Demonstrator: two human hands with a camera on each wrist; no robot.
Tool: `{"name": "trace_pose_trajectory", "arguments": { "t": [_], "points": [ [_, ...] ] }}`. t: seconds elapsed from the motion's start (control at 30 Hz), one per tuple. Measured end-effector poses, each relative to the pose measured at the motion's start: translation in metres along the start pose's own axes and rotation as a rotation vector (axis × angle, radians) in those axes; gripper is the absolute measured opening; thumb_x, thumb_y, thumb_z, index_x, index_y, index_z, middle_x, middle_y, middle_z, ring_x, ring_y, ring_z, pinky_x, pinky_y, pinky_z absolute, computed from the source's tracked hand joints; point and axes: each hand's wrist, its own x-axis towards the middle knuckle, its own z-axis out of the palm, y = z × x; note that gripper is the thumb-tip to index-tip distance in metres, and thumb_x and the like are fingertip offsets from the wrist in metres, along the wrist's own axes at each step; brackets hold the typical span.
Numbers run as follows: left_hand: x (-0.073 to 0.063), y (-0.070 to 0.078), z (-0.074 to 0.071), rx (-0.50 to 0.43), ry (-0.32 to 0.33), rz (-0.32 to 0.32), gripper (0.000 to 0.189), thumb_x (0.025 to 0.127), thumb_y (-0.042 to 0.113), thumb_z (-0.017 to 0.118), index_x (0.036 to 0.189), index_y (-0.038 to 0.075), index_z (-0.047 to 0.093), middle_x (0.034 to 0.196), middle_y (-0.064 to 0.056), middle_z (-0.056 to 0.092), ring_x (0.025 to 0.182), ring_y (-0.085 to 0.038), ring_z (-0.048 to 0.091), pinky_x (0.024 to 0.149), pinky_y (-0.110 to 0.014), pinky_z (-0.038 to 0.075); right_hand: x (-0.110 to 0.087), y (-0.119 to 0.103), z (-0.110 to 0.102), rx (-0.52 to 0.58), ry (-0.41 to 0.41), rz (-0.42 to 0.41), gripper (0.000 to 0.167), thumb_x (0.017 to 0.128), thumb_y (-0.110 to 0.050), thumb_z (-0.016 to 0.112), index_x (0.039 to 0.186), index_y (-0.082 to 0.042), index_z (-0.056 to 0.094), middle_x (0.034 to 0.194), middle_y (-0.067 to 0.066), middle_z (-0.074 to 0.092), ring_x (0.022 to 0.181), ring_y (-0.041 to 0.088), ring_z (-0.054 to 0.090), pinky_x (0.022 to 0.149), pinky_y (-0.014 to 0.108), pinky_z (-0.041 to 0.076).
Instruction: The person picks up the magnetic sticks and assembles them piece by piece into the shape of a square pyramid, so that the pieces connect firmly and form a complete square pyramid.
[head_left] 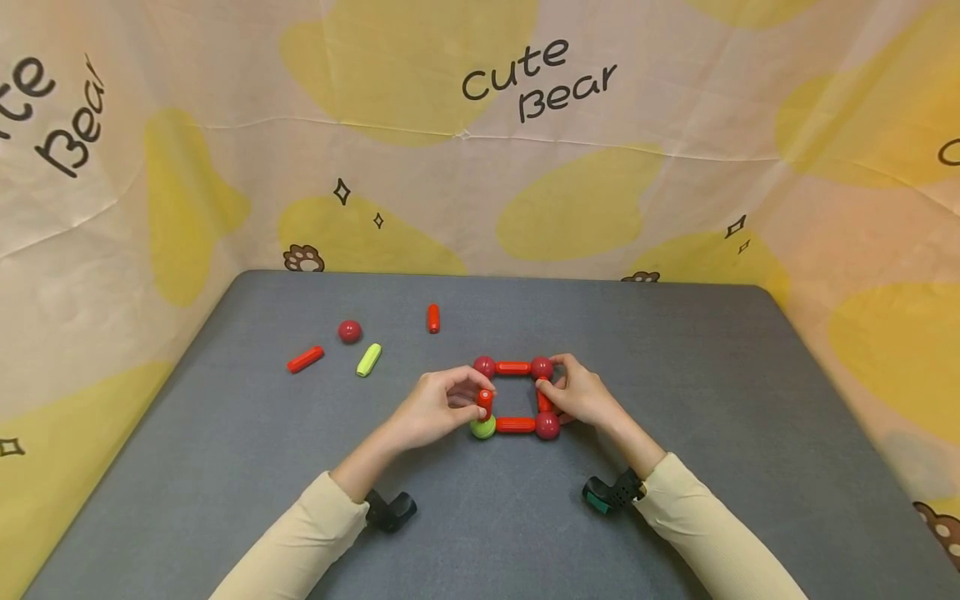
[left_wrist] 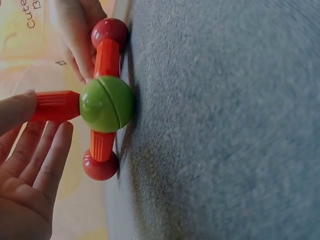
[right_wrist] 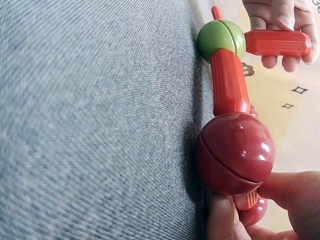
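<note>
A square of red rods and balls lies flat on the table, with a green ball [head_left: 483, 428] at its front left corner. My left hand [head_left: 435, 410] pinches a red rod [left_wrist: 56, 105] between thumb and fingers; the rod stands upright, its lower end touching the green ball. With thumb and fingers, my right hand [head_left: 588, 398] grips the square's right rod [head_left: 543, 402], beside the front right dark red ball [right_wrist: 236, 154]. The front rod [head_left: 515, 425] joins that ball to the green one. Two more red balls sit at the back corners; the left hand partly hides the left side.
Loose on the back left of the grey table [head_left: 675, 350] lie a red ball [head_left: 349, 332], a red rod [head_left: 305, 359], a yellow-green rod [head_left: 369, 360] and another red rod [head_left: 433, 318]. A patterned cloth [head_left: 420, 175] hangs behind and at the sides.
</note>
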Motion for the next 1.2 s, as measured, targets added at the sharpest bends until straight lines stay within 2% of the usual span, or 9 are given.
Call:
{"name": "trace_pose_trajectory", "arguments": {
  "t": [0.1, 0.2, 0.47, 0.57, 0.67, 0.87, 1.0, 1.2],
  "points": [
    [0.003, -0.015, -0.002, -0.008, 0.004, -0.002, 0.027, 0.079, -0.002, 0.066, 0.105, 0.008, 0.063, 0.098, -0.005, 0.067, 0.088, -0.015, 0.065, 0.079, -0.027, 0.052, 0.0, 0.0, 0.0, 0.003, -0.002, -0.004, 0.052, 0.088, -0.022, 0.06, 0.131, -0.002, 0.038, 0.077, 0.009, 0.062, 0.054, 0.012, 0.061, 0.049, 0.03, 0.052],
    [0.005, -0.023, -0.007, 0.01, 0.024, -0.014, 0.028, 0.079, -0.003, 0.066, 0.103, 0.01, 0.064, 0.096, -0.004, 0.067, 0.086, -0.014, 0.065, 0.077, -0.026, 0.052, -0.001, 0.0, 0.0, 0.006, -0.005, -0.004, 0.053, 0.088, -0.022, 0.06, 0.131, -0.002, 0.038, 0.077, 0.009, 0.062, 0.054, 0.012, 0.061, 0.049, 0.03, 0.052],
    [0.02, -0.03, -0.02, 0.151, 0.19, -0.084, 0.021, 0.077, 0.003, 0.069, 0.099, 0.005, 0.067, 0.097, -0.01, 0.068, 0.083, -0.015, 0.066, 0.073, -0.029, 0.053, -0.001, 0.0, -0.001, 0.015, -0.007, -0.003, 0.052, 0.088, -0.022, 0.06, 0.131, -0.002, 0.037, 0.077, 0.009, 0.062, 0.054, 0.013, 0.061, 0.049, 0.03, 0.052],
    [0.028, -0.032, -0.02, 0.212, 0.215, -0.129, 0.022, 0.077, 0.007, 0.071, 0.099, 0.008, 0.068, 0.098, -0.009, 0.068, 0.083, -0.016, 0.066, 0.073, -0.03, 0.053, -0.001, 0.001, -0.001, 0.008, -0.006, -0.004, 0.052, 0.088, -0.023, 0.06, 0.131, -0.002, 0.038, 0.077, 0.008, 0.062, 0.055, 0.012, 0.061, 0.049, 0.03, 0.052],
    [0.036, -0.033, -0.018, 0.256, 0.216, -0.147, 0.024, 0.077, 0.01, 0.072, 0.1, 0.01, 0.068, 0.1, -0.007, 0.068, 0.084, -0.016, 0.066, 0.074, -0.031, 0.053, 0.0, 0.001, 0.0, -0.002, -0.008, -0.003, 0.052, 0.088, -0.023, 0.061, 0.131, -0.003, 0.039, 0.076, 0.008, 0.062, 0.055, 0.012, 0.06, 0.049, 0.029, 0.052],
    [0.047, -0.036, -0.013, 0.282, 0.193, -0.142, 0.025, 0.076, 0.011, 0.072, 0.101, 0.01, 0.069, 0.098, -0.004, 0.068, 0.08, -0.014, 0.067, 0.068, -0.028, 0.052, 0.004, -0.001, 0.0, -0.041, -0.021, -0.03, 0.051, 0.088, -0.023, 0.061, 0.131, -0.004, 0.041, 0.074, 0.007, 0.061, 0.051, 0.012, 0.058, 0.048, 0.029, 0.05],
    [0.047, -0.037, -0.01, 0.333, 0.147, -0.137, 0.024, 0.077, 0.01, 0.072, 0.101, 0.011, 0.07, 0.095, -0.002, 0.069, 0.082, -0.013, 0.065, 0.07, -0.027, 0.05, 0.006, -0.004, -0.002, -0.122, -0.009, -0.08, 0.048, 0.088, -0.023, 0.06, 0.13, -0.004, 0.045, 0.072, 0.004, 0.061, 0.05, 0.01, 0.054, 0.049, 0.026, 0.046],
    [0.043, -0.035, -0.01, 0.396, 0.096, -0.129, 0.02, 0.078, 0.011, 0.072, 0.098, 0.012, 0.071, 0.093, 0.0, 0.068, 0.082, -0.013, 0.063, 0.069, -0.026, 0.049, 0.012, -0.006, -0.005, -0.226, 0.01, -0.152, 0.044, 0.088, -0.022, 0.058, 0.128, -0.007, 0.05, 0.066, 0.001, 0.051, 0.05, 0.009, 0.042, 0.049, 0.024, 0.033]
  ]
}}
